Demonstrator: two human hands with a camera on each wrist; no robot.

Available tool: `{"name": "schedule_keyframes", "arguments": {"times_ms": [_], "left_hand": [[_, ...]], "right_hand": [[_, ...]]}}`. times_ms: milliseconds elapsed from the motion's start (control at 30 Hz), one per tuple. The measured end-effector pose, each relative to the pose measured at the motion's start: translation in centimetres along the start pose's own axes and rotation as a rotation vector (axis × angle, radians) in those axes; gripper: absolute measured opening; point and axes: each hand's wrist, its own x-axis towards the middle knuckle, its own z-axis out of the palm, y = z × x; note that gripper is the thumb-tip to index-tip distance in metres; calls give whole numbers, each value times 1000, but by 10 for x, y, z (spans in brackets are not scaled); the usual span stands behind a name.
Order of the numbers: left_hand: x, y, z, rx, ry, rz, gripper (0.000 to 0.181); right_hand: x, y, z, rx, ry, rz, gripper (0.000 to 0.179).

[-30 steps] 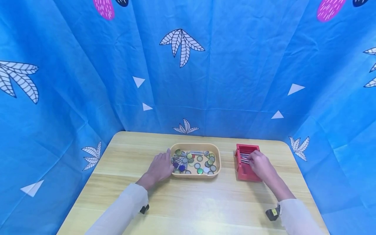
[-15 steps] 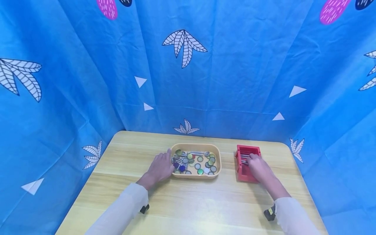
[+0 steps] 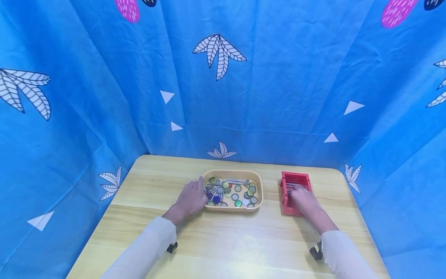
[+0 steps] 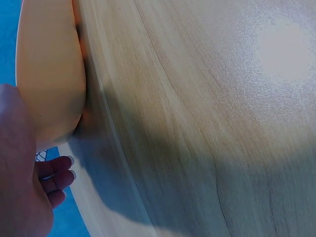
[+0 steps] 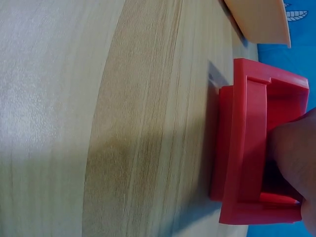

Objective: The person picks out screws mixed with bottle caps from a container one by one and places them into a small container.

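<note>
A beige tray (image 3: pixel 232 209) holds round bottle-cap-like discs (image 3: pixel 238 203) in green, blue and silver, with thin metal rods (image 3: pixel 234 181) among them. My left hand (image 3: pixel 189 198) grips the tray at its left end, thumb at the rim; in the left wrist view several fingertips (image 4: pixel 63 178) curl below the tray's end. To the right stands a red open-topped box (image 3: pixel 290 210) with thin metal rods (image 3: pixel 292 185) lying across its back part. My right hand (image 3: pixel 304 199) reaches down into this box, its fingertips hidden inside; I cannot tell whether they pinch a rod.
Both containers stand toward the back of a light wooden table (image 3: pixel 240 244), with a gap of tabletop between them. A blue patterned curtain (image 3: pixel 278 89) hangs behind the table and along both sides. Each wrist carries a small black camera (image 3: pixel 316 251).
My right hand has shifted left and lower into the red box, and more of the rods at the back now show. The left hand and the tray have stayed in place.
</note>
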Motion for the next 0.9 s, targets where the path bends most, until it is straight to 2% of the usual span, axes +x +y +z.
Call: {"name": "schedule_keyframes", "arguments": {"times_ms": [367,533,633,900], "left_hand": [[1,-1,3,-3,-4,-9,83],[1,-1,4,-8,-5,-8,83],[1,0,3,-5,-12,-12,83],[0,-1,3,-12,-15,-20,84]], "right_hand": [[1,-2,1,-1,-19,-18,21],[1,-1,-2,40,-23,6,17],[2,-1,-7,59,-2,19,15],[7,-2,-24,10,92,45,15]]}}
